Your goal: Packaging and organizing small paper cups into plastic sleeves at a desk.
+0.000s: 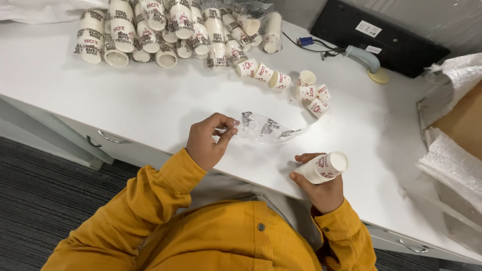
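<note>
My left hand point(208, 139) pinches one end of a clear plastic sleeve point(268, 129) with dark print, which lies flat and crumpled on the white table point(150, 105). My right hand point(321, 185) grips a short stack of small white paper cups point(324, 167) with red print, held on its side near the table's front edge. Several loose cups point(306, 90) of the same kind lie scattered beyond the sleeve. Both sleeves of my clothing are mustard yellow.
A heap of wrapped cup stacks point(170, 32) fills the table's far left. A black device point(381, 35) with a cable and a grey hose point(364, 56) sits at the back. A cardboard box with bubble wrap point(452, 150) stands at right. Drawer handles point(113, 139) show below the table's edge.
</note>
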